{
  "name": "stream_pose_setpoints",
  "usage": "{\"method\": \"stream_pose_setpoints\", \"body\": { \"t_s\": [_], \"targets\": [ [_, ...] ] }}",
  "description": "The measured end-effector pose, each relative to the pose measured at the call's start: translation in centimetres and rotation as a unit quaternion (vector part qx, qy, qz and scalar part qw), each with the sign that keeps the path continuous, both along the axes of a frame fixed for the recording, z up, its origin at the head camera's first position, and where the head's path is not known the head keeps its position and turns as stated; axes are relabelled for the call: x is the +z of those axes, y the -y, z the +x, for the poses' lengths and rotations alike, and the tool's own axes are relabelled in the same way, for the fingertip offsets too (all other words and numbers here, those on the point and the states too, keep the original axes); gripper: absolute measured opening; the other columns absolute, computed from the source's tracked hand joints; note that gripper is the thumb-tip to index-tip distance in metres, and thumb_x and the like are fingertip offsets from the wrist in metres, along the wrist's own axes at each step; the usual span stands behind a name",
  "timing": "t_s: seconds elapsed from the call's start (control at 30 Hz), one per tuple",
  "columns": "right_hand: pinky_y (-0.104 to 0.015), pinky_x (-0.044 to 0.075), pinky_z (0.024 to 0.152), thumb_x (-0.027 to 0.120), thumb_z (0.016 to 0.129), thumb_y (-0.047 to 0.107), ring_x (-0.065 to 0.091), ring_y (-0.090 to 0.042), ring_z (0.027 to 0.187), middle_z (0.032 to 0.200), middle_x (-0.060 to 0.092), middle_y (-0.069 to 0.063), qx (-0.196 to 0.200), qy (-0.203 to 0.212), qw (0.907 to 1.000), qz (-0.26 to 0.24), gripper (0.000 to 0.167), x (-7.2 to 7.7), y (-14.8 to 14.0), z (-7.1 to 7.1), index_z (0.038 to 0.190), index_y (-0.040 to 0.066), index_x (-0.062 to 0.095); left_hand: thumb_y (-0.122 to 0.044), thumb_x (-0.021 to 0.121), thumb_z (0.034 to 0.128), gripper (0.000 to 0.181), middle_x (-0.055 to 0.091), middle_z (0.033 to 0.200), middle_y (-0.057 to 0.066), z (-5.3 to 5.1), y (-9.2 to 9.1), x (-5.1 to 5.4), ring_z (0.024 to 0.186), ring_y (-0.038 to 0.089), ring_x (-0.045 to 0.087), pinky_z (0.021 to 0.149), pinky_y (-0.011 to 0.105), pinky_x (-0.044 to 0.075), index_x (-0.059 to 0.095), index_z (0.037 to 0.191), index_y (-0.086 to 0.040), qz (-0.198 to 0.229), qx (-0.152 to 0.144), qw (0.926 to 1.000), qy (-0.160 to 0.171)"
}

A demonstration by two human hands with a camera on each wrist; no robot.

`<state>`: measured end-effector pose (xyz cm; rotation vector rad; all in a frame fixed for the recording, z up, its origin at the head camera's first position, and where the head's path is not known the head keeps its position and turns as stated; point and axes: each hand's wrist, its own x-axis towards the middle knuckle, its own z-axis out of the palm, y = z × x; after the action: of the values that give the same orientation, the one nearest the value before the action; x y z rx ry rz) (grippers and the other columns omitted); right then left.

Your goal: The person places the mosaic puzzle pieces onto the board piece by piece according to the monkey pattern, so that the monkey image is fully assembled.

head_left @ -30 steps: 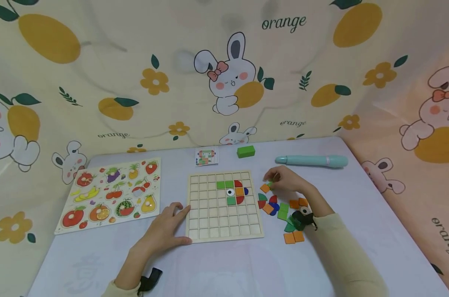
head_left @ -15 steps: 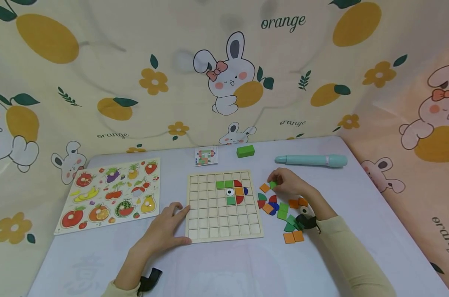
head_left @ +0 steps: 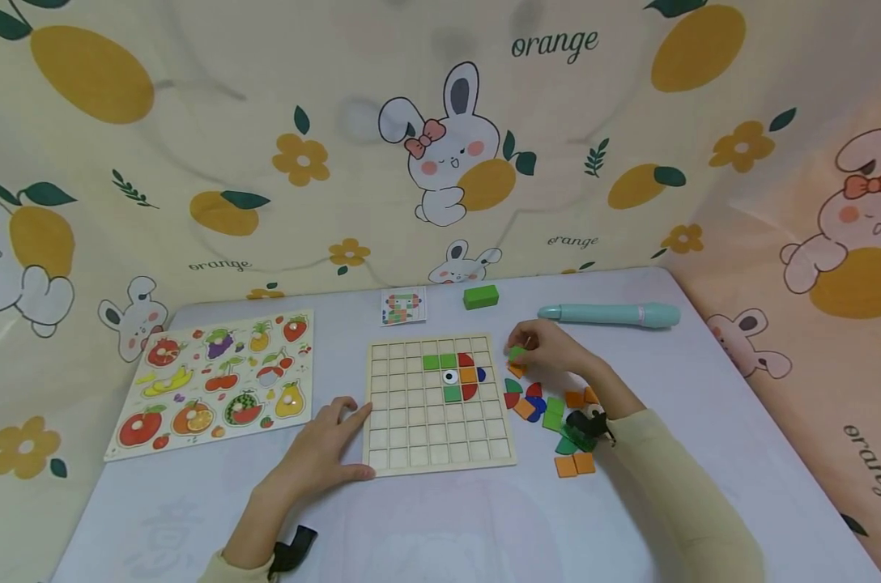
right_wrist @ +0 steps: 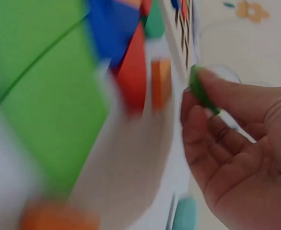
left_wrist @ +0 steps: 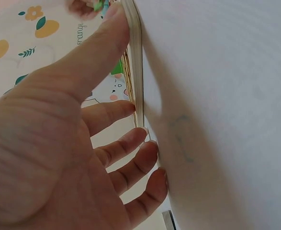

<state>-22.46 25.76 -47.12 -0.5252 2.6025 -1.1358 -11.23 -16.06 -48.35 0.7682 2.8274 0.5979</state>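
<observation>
In the head view my right hand [head_left: 553, 344] is just off the board's right edge, pinching a small green square tile [head_left: 516, 354] between thumb and fingers. The right wrist view shows that green tile [right_wrist: 203, 92] edge-on. A wooden grid board [head_left: 411, 437] lies mid-table; green, red and orange pieces and a round eye tile [head_left: 450, 376] fill some of its upper-right cells, with a blue half-round piece [head_left: 481, 375] at the right. My left hand [head_left: 322, 445] rests at its lower-left corner, thumb and fingers spread. In the left wrist view the thumb touches the board's edge [left_wrist: 136, 57].
Loose orange, red, blue and green tiles [head_left: 553, 414] lie right of the board. A fruit puzzle board [head_left: 222, 380] is at left. Behind stand a pattern card [head_left: 403, 307], a green block [head_left: 480, 297] and a teal pen-shaped object [head_left: 608, 314].
My right hand has picked the green tile up from the loose pieces and carried it left toward the board. The left hand has stayed in place.
</observation>
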Motion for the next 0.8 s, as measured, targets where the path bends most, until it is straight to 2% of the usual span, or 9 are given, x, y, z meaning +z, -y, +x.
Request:
{"method": "stream_pose_setpoints", "body": {
  "t_s": [0.1, 0.23, 0.33, 0.43, 0.57, 0.8],
  "targets": [
    [-0.031, 0.048, 0.067, 0.075, 0.087, 0.004, 0.054, -0.021, 0.072, 0.085, 0.061, -0.008, 0.014, 0.01, 0.9988, -0.045, 0.017, -0.1, 2.4, -1.3, 0.101, -0.002, 0.069, -0.047, 0.088, 0.069, 0.097, 0.045, 0.138, 0.014, 0.0, 0.0, -0.1, 0.112, 0.028, 0.048, 0.09, 0.046, 0.045, 0.048, 0.148, -0.008, -0.002, 0.001, 1.0, 0.001],
    [-0.027, 0.048, 0.064, 0.071, 0.089, -0.001, 0.055, -0.019, 0.068, 0.082, 0.06, -0.008, 0.031, 0.027, 0.995, -0.09, 0.013, -0.1, 6.3, -2.8, 0.102, -0.004, 0.069, -0.047, 0.088, 0.0693, 0.097, 0.045, 0.138, 0.014, -0.1, 0.0, -0.2, 0.113, 0.028, 0.048, 0.091, 0.047, 0.045, 0.047, 0.149, -0.008, -0.002, 0.0, 1.0, 0.001],
    [-0.028, 0.052, 0.068, 0.066, 0.09, -0.005, 0.061, -0.02, 0.071, 0.084, 0.063, -0.011, 0.065, 0.053, 0.9892, -0.12, 0.014, 0.0, 9.5, -3.6, 0.104, -0.006, 0.069, -0.047, 0.088, 0.0691, 0.097, 0.045, 0.138, 0.014, -0.1, 0.1, -0.2, 0.113, 0.028, 0.048, 0.091, 0.047, 0.045, 0.047, 0.149, -0.008, 0.002, -0.001, 1.0, -0.002],
    [-0.033, 0.056, 0.065, 0.063, 0.091, -0.009, 0.065, -0.026, 0.067, 0.082, 0.062, -0.016, 0.105, 0.087, 0.9801, -0.145, 0.017, 0.0, 12.2, -4.0, 0.107, -0.01, 0.068, -0.047, 0.088, 0.0692, 0.097, 0.045, 0.137, 0.014, -0.2, 0.2, -0.2, 0.113, 0.028, 0.048, 0.091, 0.047, 0.045, 0.048, 0.149, -0.008, 0.004, -0.004, 1.0, -0.006],
    [-0.031, 0.055, 0.063, 0.066, 0.088, -0.01, 0.062, -0.02, 0.063, 0.08, 0.062, -0.014, 0.124, 0.087, 0.9785, -0.14, 0.018, -0.6, 14.2, -4.0, 0.106, -0.011, 0.068, -0.048, 0.087, 0.0701, 0.097, 0.045, 0.137, 0.015, -0.3, 0.2, -0.2, 0.113, 0.028, 0.048, 0.092, 0.047, 0.045, 0.047, 0.149, -0.008, 0.006, -0.012, 0.9999, 0.0],
    [-0.025, 0.049, 0.068, 0.071, 0.086, -0.007, 0.057, -0.013, 0.071, 0.081, 0.065, -0.007, 0.114, 0.047, 0.9871, -0.101, 0.013, -1.2, 15.1, -4.0, 0.099, -0.004, 0.071, -0.048, 0.087, 0.0702, 0.097, 0.045, 0.138, 0.015, -0.2, 0.1, -0.2, 0.114, 0.028, 0.048, 0.093, 0.047, 0.045, 0.047, 0.149, -0.009, -0.003, -0.004, 1.0, 0.003]
  ]
}}
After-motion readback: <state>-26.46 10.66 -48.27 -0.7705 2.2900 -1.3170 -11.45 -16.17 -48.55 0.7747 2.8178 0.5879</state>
